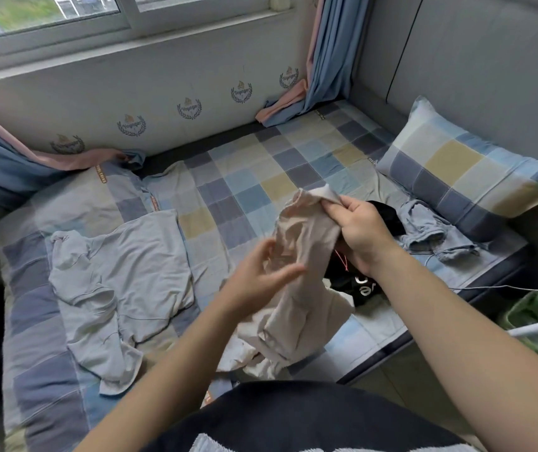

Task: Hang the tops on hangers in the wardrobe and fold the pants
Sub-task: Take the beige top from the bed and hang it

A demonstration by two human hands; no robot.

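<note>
- Two hands up over the near part of the bed (pixel 261 171), both at one beige garment (pixel 297 305).
- Gripped the garment by its upper end with the right hand (pixel 357 234), fingers and thumb curled round the fabric.
- Let the rest hang down from that grip, lower end bunched on the sheet at the near edge.
- Held the left hand (pixel 259 277) open, fingers loosely straight and spread, at the garment's left side; too blurred to tell whether touching.
- Found a grey top (pixel 121 272) spread out and creased on the left of the bed, well apart from both hands.
- Found a black garment (pixel 363 290) with white lettering on the sheet under the right wrist, partly hidden by the arm and the beige cloth.
- Found grey pants (pixel 433 236) crumpled just right of the black garment, between it and the pillow (pixel 463 177).
- Noted the checked pillow at the far right, leaning on the padded grey wall.
- Noted blue and pink curtains (pixel 323 60) at the far wall, ends draped on the bed, beside a window (pixel 124 14).
- Noted a thin cable (pixel 502 286) running along the bed's right edge.
- Noted green cloth (pixel 534 311) and white bars low at the right, off the bed.
</note>
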